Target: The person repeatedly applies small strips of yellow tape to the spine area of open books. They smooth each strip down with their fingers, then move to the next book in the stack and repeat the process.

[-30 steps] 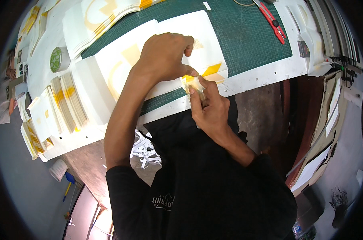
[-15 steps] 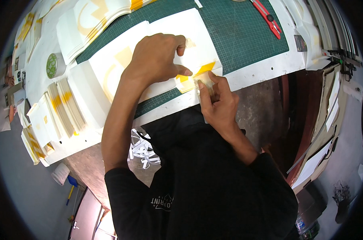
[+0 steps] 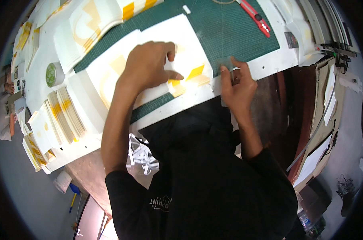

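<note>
A white worktable [image 3: 269,66] carries a green cutting mat [image 3: 229,32], with stacks of white-and-yellow sheets [image 3: 61,116] lined up to the left and a roll of tape [image 3: 53,74] near them. A red utility knife [image 3: 254,16] lies on the mat's far edge, well apart from the hands, and white paper scraps [image 3: 141,154] lie below the table's near edge. On the mat sits a white sheet [image 3: 181,44] bearing pale yellow shapes; a brighter yellow piece [image 3: 195,72] lies at its near right corner. The left hand [image 3: 149,66] rests palm down on this sheet, fingers loosely spread, with the thumb [image 3: 174,75] pointing toward the yellow piece and just beside it. The right hand [image 3: 237,86] is at the table's edge, just right of the sheet, pinching a small clear film [image 3: 225,65] between thumb and fingers, held over the mat's near border.
</note>
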Available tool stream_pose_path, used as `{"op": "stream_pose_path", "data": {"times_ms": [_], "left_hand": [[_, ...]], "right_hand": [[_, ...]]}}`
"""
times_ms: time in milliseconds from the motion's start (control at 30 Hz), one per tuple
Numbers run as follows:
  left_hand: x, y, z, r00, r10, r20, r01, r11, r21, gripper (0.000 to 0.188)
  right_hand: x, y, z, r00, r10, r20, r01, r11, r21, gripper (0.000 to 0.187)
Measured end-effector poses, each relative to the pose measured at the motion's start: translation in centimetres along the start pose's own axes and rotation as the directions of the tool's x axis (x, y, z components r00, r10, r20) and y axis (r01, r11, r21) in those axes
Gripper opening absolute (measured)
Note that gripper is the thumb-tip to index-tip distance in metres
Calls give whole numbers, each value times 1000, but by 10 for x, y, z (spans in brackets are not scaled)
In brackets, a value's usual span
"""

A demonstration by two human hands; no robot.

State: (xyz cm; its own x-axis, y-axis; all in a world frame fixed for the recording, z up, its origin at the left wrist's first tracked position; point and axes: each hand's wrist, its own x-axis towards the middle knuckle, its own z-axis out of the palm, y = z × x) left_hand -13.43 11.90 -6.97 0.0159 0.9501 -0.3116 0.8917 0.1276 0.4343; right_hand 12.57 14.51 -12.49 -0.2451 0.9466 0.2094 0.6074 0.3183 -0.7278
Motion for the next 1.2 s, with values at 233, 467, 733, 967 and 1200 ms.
{"op": "stream_pose_path", "data": {"times_ms": [233,467,733,967,1200], "left_hand": [[-19,20,22,979,87,-183,-99,993,-59,44],[-26,35,40,989,59,-136,-77,988,-131,24],[-62,14,-5,898,-187,-397,-268,484,-833,21],[-88,-15,-22,790,-290,-539,-519,151,-842,24],[-113,-52,-53,334,-531,-779,-787,297,-540,14]], "right_hand": [[75,36,5,978,100,-184,0,878,479,35],[77,36,10,982,56,-183,16,928,373,35],[74,42,13,976,88,-199,8,900,436,34],[76,41,13,982,-28,-188,99,920,380,34],[78,48,20,978,-55,-204,132,912,389,33]]}}
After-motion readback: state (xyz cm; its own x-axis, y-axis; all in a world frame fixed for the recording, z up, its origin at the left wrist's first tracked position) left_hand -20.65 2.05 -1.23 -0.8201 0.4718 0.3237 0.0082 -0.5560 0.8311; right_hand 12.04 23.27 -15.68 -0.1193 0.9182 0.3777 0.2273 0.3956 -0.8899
